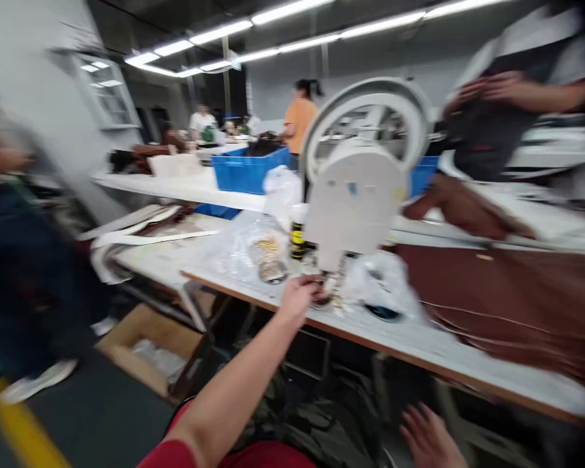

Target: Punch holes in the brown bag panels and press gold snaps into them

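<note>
My left hand (299, 296) reaches to the foot of a white machine (355, 201) with a large wheel (316, 130) on top. Its fingers are pinched together beside something small and dark; blur hides what they hold. My right hand (431, 435) hangs low in front of the table (439, 348), fingers apart, holding nothing. Left of the machine's foot lie small gold-coloured pieces (267, 246) in clear plastic, and a round container (273, 270). A black and yellow can (297, 242) stands behind them. A clear plastic bag (383, 276) sits to the right, over a dark round dish (383, 313).
Brown sheet material (507, 299) covers the table's right side. A blue crate (248, 170) stands on the bench behind. On the floor at left is an open cardboard box (151, 344). A person (24, 260) is at far left, another person (511, 91) across the table.
</note>
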{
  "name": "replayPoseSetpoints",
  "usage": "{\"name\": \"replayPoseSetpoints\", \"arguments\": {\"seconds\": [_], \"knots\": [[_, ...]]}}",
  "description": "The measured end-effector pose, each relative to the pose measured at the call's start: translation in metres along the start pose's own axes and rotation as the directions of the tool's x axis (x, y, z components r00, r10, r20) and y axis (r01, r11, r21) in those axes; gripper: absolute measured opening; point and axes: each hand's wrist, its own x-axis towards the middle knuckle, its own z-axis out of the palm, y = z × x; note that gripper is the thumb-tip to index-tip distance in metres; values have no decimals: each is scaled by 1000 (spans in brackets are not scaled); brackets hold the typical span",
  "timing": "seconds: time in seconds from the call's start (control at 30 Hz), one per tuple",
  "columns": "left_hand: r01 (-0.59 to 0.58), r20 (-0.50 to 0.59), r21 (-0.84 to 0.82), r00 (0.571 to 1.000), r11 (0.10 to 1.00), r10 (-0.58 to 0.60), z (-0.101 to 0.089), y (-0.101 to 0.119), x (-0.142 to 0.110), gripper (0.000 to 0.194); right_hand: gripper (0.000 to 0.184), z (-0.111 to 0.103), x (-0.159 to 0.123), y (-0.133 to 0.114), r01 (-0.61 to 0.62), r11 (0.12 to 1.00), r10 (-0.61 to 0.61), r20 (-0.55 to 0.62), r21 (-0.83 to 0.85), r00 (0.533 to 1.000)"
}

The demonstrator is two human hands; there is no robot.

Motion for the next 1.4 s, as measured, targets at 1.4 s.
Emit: {"name": "replayPoseSetpoints", "arguments": {"seconds": [1.4], "knots": [[-365, 630, 552, 772, 750, -88, -165, 20, -85, 31, 53, 99, -48, -173, 726, 582, -77, 864, -366, 497]]}}
